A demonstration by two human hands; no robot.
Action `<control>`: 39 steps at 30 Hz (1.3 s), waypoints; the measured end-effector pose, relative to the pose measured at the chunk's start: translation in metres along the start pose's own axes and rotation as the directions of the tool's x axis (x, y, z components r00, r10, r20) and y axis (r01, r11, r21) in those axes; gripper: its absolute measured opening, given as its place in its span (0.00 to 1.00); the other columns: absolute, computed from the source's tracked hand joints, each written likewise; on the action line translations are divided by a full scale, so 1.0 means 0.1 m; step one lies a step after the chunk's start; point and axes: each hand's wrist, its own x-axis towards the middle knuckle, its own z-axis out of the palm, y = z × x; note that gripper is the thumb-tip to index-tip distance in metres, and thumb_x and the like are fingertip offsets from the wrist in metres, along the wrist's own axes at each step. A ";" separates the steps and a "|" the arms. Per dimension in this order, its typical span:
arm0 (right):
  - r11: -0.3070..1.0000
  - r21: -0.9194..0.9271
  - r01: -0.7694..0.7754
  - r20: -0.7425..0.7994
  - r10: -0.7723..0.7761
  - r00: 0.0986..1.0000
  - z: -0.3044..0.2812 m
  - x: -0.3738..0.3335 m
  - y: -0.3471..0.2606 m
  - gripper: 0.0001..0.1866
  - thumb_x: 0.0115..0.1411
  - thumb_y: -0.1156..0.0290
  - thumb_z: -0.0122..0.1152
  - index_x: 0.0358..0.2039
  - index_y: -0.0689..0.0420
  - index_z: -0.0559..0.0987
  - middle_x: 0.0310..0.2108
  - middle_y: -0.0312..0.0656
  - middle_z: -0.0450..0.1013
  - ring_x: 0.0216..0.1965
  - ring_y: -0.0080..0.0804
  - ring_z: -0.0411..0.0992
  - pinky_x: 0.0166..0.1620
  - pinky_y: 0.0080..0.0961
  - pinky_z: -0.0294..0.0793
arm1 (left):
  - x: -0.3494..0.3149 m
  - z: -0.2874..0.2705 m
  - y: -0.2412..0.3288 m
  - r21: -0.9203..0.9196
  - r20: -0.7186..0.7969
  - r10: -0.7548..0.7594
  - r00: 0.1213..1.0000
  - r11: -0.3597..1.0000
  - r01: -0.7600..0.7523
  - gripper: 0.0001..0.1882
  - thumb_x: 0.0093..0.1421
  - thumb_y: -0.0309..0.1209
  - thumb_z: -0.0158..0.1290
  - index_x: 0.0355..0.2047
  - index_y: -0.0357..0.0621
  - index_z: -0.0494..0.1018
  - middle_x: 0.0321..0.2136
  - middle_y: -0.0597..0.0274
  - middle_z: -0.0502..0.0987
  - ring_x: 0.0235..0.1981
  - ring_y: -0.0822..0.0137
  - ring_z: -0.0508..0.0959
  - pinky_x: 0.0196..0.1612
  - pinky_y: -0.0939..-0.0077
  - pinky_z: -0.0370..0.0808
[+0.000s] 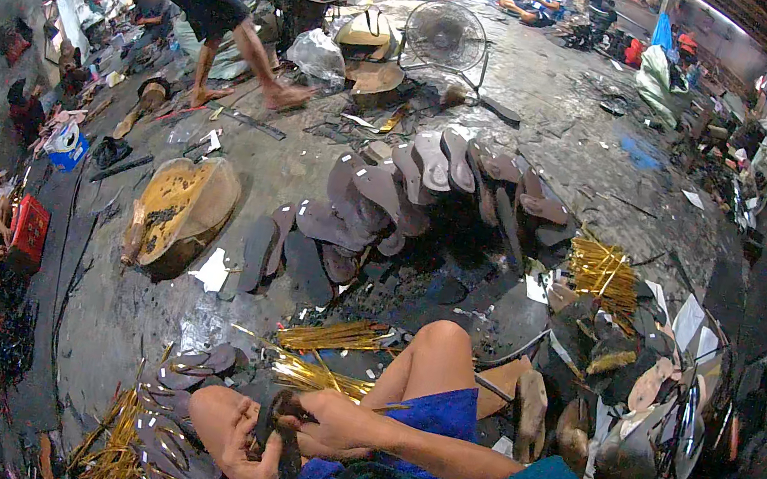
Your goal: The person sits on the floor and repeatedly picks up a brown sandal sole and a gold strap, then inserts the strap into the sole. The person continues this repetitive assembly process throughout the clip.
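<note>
Grey, stained concrete floor [561, 87], littered with scraps; footwear parts are spread across it. Workpiece, a dark, flat, elongated sole-like piece [289, 467], is held over the lap beside the left knee, between both hands. Left hand [254, 467]: fingers are curled around the piece, thumb laid along it. Right hand [327, 423]: fingers are bent in and seem pinched on the upper end; whether a second part is gripped there cannot be told, contact is hidden by the knuckles. For clean work, the piece is best kept flat and braced by the left hand against the thigh, so twist is resisted while force is applied by the right. Pressure should be kept near the edge being worked, fingertips off the line of push; thin flexible stock is likely to bow if it is held too far from there. Materials: dark grey-brown matte soles [365, 198], rounded at the ends, are stood and leaned in a curved row. Shiny gold narrow strips [334, 335] are laid in a loose bundle beyond the knees, slippery by the look of them. Dark flat sandals with glossy straps [178, 464] are heaped beside the left leg. Pale-brown rounded wooden-looking form [529, 416] is set to the right, smooth and worn.
</note>
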 end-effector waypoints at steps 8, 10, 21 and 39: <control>0.835 -0.507 -0.215 -0.060 0.215 0.975 -0.50 0.08 0.18 0.14 0.61 0.58 0.53 0.38 0.55 0.76 0.34 0.48 0.76 0.37 0.53 0.75 0.41 0.47 0.74 | -0.15 -0.26 -0.76 0.731 0.328 -0.076 0.942 0.652 -0.202 0.20 0.51 0.35 0.61 0.41 0.36 0.74 0.31 0.51 0.78 0.31 0.57 0.78 0.34 0.66 0.73; 0.824 -0.556 -0.107 -0.022 0.113 0.993 -0.71 0.01 0.28 0.15 0.60 0.56 0.54 0.38 0.54 0.77 0.34 0.48 0.77 0.38 0.52 0.75 0.40 0.46 0.74 | 0.01 -0.42 0.09 0.607 0.462 -0.265 0.846 0.790 -0.084 0.19 0.54 0.35 0.60 0.43 0.35 0.75 0.35 0.51 0.78 0.34 0.60 0.78 0.39 0.67 0.75; 0.981 -0.069 -0.181 -0.138 0.170 0.976 0.10 -0.44 0.62 0.13 0.60 0.65 0.60 0.39 0.61 0.78 0.35 0.49 0.77 0.40 0.40 0.76 0.44 0.32 0.74 | 0.10 0.03 0.34 0.134 -0.046 -0.113 0.993 0.984 0.118 0.33 0.54 0.32 0.61 0.56 0.30 0.61 0.49 0.47 0.72 0.51 0.58 0.69 0.56 0.68 0.64; 0.978 -0.203 -0.048 -0.412 -0.041 0.910 0.05 -0.23 -0.03 0.12 0.57 0.67 0.64 0.34 0.63 0.74 0.30 0.50 0.75 0.32 0.45 0.76 0.35 0.34 0.75 | -0.07 0.49 0.32 0.080 -0.125 -0.082 0.989 0.993 0.092 0.20 0.61 0.30 0.52 0.47 0.25 0.66 0.38 0.49 0.76 0.37 0.62 0.76 0.43 0.71 0.73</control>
